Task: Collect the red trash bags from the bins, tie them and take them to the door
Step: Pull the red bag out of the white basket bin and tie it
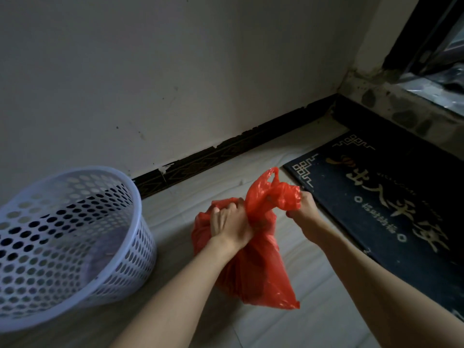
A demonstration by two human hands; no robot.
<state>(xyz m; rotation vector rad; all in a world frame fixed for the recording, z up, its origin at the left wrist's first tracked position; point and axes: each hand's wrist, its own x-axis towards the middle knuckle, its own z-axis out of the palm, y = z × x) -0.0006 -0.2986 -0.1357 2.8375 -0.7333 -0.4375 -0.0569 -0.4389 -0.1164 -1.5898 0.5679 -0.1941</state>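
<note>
Red crinkled plastic trash bag (253, 259), right of the perforated lavender bin (72, 237): our left hand (229, 226) grips its neck, right hand (302, 209) clenches a handle; thin film may tear if yanked.

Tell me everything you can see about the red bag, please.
The red bag is thin, glossy, crinkled plastic with loop handles at its top. It is out of the white perforated bin and rests on the pale floor beside a dark doormat. The left hand grips one gathered handle, the right hand grips the other. No finished knot is visible.
</note>
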